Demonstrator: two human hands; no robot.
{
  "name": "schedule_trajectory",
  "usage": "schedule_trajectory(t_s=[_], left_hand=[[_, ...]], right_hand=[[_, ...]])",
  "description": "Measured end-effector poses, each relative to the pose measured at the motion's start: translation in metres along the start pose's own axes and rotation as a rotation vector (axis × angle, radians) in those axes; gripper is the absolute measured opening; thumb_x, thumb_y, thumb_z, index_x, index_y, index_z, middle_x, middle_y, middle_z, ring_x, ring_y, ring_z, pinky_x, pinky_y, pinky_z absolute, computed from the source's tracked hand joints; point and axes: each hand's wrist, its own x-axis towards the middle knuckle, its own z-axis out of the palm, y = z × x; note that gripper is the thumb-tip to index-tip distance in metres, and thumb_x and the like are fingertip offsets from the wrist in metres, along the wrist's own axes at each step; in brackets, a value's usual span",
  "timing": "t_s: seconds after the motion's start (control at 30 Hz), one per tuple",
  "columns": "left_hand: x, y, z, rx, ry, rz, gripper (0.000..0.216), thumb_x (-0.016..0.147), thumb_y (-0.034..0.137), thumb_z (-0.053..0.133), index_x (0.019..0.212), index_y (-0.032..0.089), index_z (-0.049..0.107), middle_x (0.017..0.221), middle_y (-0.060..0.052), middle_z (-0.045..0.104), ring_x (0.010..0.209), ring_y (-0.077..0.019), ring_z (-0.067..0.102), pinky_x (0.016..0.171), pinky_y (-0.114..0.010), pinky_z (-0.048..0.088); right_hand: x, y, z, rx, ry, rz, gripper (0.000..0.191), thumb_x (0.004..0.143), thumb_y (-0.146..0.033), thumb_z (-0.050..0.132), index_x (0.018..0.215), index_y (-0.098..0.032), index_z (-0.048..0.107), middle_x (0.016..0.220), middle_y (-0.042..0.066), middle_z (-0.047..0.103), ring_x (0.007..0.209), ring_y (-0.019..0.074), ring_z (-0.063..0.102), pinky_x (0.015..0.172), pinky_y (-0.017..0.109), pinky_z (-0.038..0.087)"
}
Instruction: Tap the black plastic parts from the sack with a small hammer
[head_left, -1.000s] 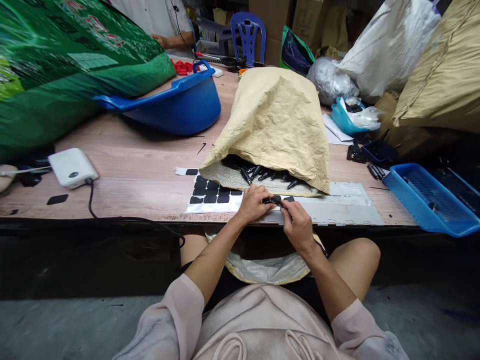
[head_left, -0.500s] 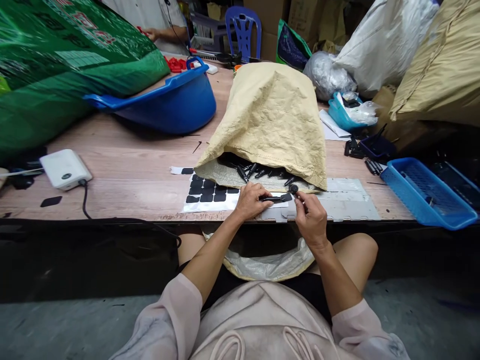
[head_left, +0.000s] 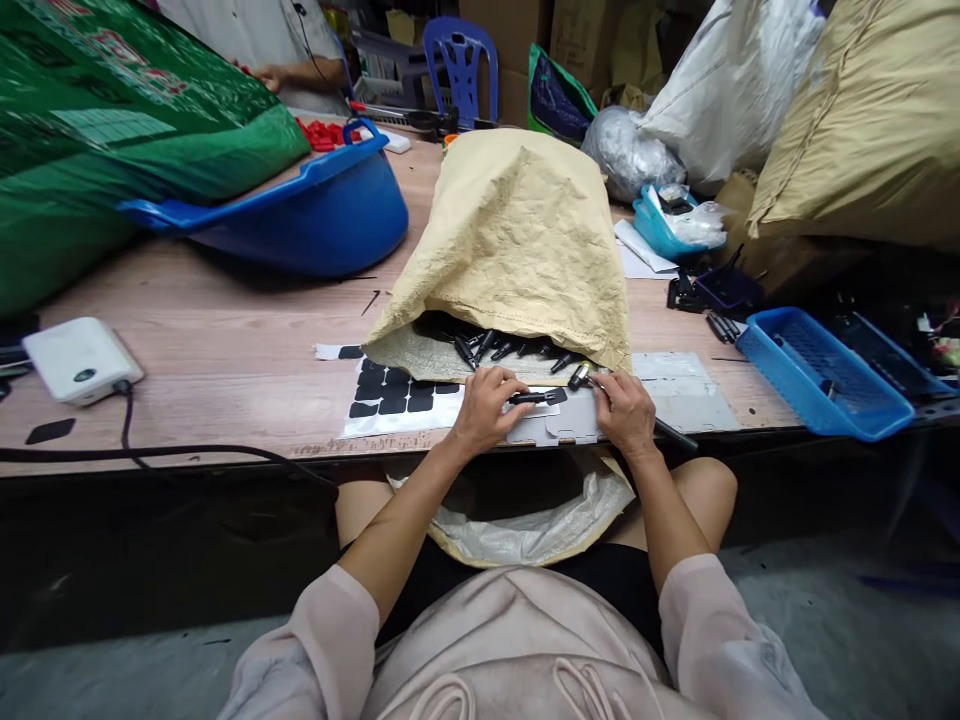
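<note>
My left hand (head_left: 484,408) is closed on a slim black plastic part (head_left: 534,397) held flat just above the table's front edge. My right hand (head_left: 624,410) is closed round a dark tool (head_left: 579,376) whose round head pokes out past my fingers, a little right of the part's end. Both hands rest over white backing sheets (head_left: 675,385); a sheet of black square pads (head_left: 390,392) lies to the left. Just behind my hands a tan woven sack (head_left: 517,240) lies open, with several more black parts (head_left: 495,348) spilling from its mouth.
A blue tub (head_left: 315,215) and a green sack (head_left: 112,150) sit at the left, a white device (head_left: 79,358) with a cable near the left edge. Blue baskets (head_left: 821,370) stand at the right. Another person's hand (head_left: 266,75) works at the far end. A sack (head_left: 540,525) lies on my lap.
My right hand drew away from the black part to the right and now grips the tool by the sack's mouth. The left hand kept the part. The view shifted slightly.
</note>
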Motion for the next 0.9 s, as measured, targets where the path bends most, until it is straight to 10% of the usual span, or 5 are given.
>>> schedule_trajectory(t_s=[0.2,0.47,0.63,0.77,0.9], left_hand=[[-0.067,0.035,0.021,-0.104,-0.280,0.417,0.031,0.105,0.044,0.052,0.118,0.023,0.071,0.100,-0.009,0.076,0.089,-0.0224,0.068,0.084,-0.038,0.049],[-0.091,0.014,0.074,0.072,-0.607,-0.123,0.029,0.101,0.034,0.061,0.128,0.027,0.067,0.106,-0.007,0.079,0.093,-0.0241,0.076,0.072,-0.030,0.053],[-0.062,0.040,0.043,-0.007,-0.303,0.212,0.025,0.104,0.040,0.055,0.106,0.023,0.074,0.091,-0.007,0.075,0.083,-0.0205,0.072,0.075,-0.031,0.053],[0.005,0.050,0.029,-0.007,0.079,-0.031,0.023,0.104,0.036,0.055,0.105,0.021,0.074,0.091,-0.007,0.071,0.087,-0.0201,0.069,0.080,-0.031,0.053],[0.064,0.043,0.039,0.082,0.052,-0.256,0.020,0.093,0.039,0.073,0.103,0.022,0.075,0.105,-0.007,0.069,0.092,-0.0227,0.068,0.075,-0.032,0.052]], right_hand=[[-0.001,-0.003,0.001,-0.016,-0.021,0.033,0.026,0.099,-0.025,0.055,0.116,-0.024,0.074,0.100,0.008,0.070,0.095,0.0244,0.058,0.085,0.035,0.045],[-0.001,-0.003,0.003,-0.011,-0.020,0.035,0.025,0.098,-0.025,0.055,0.115,-0.024,0.074,0.098,0.008,0.069,0.095,0.0249,0.057,0.084,0.036,0.044],[0.000,-0.005,0.001,-0.022,-0.025,0.046,0.025,0.098,-0.024,0.056,0.114,-0.023,0.074,0.098,0.008,0.069,0.094,0.0246,0.057,0.084,0.035,0.044],[0.000,-0.006,0.001,-0.011,-0.028,0.050,0.025,0.098,-0.024,0.056,0.114,-0.023,0.074,0.098,0.008,0.069,0.095,0.0248,0.056,0.084,0.036,0.044],[-0.001,-0.005,0.002,-0.013,-0.013,0.044,0.025,0.098,-0.025,0.056,0.115,-0.023,0.074,0.098,0.007,0.069,0.094,0.0242,0.056,0.083,0.035,0.044]])
